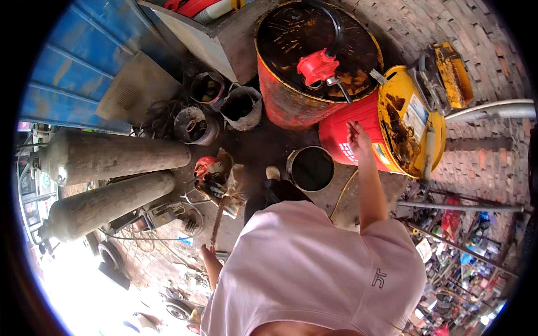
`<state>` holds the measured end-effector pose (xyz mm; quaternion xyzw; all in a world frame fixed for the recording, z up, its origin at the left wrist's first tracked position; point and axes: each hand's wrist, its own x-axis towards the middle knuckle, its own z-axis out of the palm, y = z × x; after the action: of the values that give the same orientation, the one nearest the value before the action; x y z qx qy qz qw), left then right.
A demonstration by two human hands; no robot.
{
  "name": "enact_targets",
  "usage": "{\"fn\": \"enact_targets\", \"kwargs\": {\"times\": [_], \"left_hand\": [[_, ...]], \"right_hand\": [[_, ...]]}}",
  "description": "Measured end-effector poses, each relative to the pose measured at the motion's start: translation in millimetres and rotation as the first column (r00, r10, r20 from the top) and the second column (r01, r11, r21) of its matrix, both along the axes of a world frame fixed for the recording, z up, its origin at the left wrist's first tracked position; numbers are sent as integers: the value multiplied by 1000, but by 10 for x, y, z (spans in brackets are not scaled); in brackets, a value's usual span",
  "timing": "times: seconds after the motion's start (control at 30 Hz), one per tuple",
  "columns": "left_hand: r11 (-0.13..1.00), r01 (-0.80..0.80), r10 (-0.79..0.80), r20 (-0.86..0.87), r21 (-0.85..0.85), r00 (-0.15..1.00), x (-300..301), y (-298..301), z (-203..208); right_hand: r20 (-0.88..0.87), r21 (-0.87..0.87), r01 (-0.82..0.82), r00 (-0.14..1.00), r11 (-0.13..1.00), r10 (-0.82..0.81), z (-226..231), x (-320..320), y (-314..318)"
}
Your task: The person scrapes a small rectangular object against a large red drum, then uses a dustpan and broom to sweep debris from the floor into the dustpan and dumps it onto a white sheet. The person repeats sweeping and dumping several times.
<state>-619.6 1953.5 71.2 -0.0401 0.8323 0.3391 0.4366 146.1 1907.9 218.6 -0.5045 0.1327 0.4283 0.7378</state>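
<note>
My right hand (358,137) is raised in front of the upright side of a red drum (342,131) with a yellow top. Its fingers look stretched out, and nothing shows in them. My left hand (209,253) is low at my left side, closed round the end of a long brown stick (218,221). The stick's far end meets a clutter with cardboard (233,182) and a red part (205,164). A round bucket of dark liquid (312,168) stands on the floor beyond my feet, left of my right forearm.
A larger oily drum (286,101) carries a red pump (318,67) with a black hose. Grimy buckets (242,106) stand to its left. Two grey gas cylinders (117,155) lie at left in the picture. A yellow hose (343,194) runs along the floor; shelves of clutter (465,263) are at right.
</note>
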Motion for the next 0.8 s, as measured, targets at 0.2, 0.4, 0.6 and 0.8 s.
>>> {"fn": "enact_targets", "kwargs": {"times": [0.2,0.4,0.6,0.8], "left_hand": [[975,164,-162,-27,149,986,-370,-456,-312],[971,-153,167,-62,186,984,-9,-481,360],[974,-219,226,-204,57,953,-405,-852,94],[906,-424,422,-138,20,896,-188,-1661,84]], "right_hand": [[-19,-17,-40,999,999,39,66,-7,246],[-176,241,-222,947,945,268,-248,-138,258],[-234,-44,-262,941,964,245,-311,-720,492],[-142,-116,-496,866,861,480,-192,-1297,881]]}}
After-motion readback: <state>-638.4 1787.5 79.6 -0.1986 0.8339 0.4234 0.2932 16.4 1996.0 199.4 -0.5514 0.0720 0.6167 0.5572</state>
